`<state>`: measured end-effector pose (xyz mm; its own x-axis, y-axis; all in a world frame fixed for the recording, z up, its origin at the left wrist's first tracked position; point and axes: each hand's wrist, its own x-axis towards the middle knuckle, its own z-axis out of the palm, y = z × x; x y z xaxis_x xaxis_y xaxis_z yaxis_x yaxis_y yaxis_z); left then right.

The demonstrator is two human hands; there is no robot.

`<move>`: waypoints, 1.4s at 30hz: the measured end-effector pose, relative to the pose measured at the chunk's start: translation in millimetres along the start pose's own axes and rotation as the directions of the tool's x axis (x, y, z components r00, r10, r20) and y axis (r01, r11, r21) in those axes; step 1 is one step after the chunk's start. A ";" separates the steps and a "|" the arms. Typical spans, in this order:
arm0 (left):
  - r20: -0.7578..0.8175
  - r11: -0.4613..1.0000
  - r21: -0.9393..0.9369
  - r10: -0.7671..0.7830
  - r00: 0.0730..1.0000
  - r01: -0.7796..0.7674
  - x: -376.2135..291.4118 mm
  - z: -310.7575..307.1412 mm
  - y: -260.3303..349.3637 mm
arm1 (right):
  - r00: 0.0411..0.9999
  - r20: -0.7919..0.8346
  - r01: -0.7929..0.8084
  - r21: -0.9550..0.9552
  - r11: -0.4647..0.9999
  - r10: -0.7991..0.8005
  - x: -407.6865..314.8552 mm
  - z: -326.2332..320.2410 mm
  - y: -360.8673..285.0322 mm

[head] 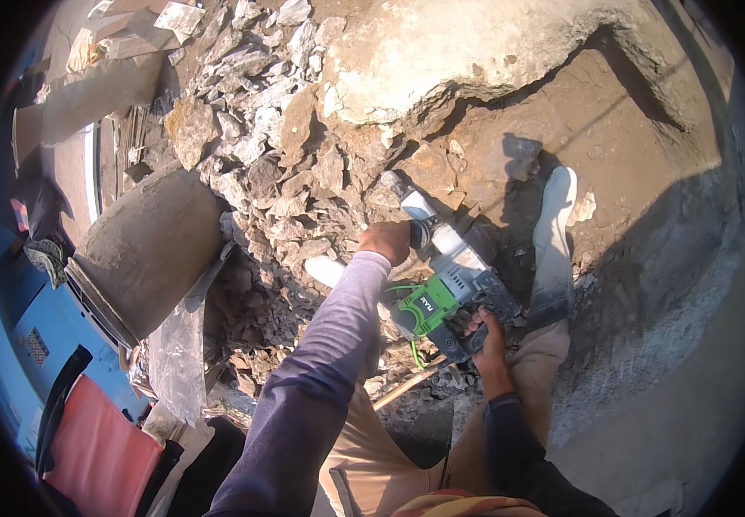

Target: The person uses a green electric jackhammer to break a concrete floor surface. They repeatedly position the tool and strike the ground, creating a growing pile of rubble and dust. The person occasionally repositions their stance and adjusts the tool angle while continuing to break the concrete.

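Note:
A green and grey Ryu demolition hammer (453,274) lies slantwise between my legs, its front end up and to the left. My left hand (385,242) grips its side handle near the front. Around the rear handle, my right hand (487,336) is closed. The hammer's nose points at broken stone rubble (327,187); the bit's tip cannot be made out among the pieces. Beyond the rubble, a thick pale concrete slab (424,64) has a jagged, broken edge above brown soil (560,123).
A large dusty cylindrical container (152,249) lies at the left, with another (101,97) behind it. Near the lower left is a red fabric chair (101,446). A grey wall (669,375) stands at the right. White boots are on my feet, amid loose stones.

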<state>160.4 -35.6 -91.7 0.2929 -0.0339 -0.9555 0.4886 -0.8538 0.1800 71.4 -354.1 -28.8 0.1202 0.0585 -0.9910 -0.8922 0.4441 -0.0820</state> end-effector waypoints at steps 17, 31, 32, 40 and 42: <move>-0.090 0.997 0.019 -0.077 0.993 0.079 4.4 9.7 16.7 | 0.992 0.110 -0.066 -0.003 0.998 0.066 10.6 -18.7 -10.3; -0.024 0.976 -0.092 -0.200 0.979 0.197 -5.8 26.6 67.8 | 0.994 0.026 -0.106 0.072 0.992 0.104 -20.0 -55.9 -16.9; -0.058 0.973 -0.092 -0.220 0.974 0.214 -23.0 48.7 79.7 | 0.996 0.006 -0.089 0.059 0.994 0.088 -30.7 -74.9 -17.8; -0.070 0.950 -0.246 -0.213 0.975 0.190 -117.4 121.1 74.5 | 0.974 -0.109 -0.214 -0.139 0.967 0.199 -108.1 -111.5 -42.2; -0.114 0.965 -0.204 -0.192 0.975 0.166 -135.7 106.0 49.1 | 0.985 -0.036 -0.171 -0.184 0.968 0.167 -112.2 -82.6 -49.3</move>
<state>57.5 -127.9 22.1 0.2855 0.1899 -0.9394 0.6880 -0.7230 0.0629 65.9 -456.5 77.8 -0.0460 0.1000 -0.9939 -0.9643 0.2553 0.0703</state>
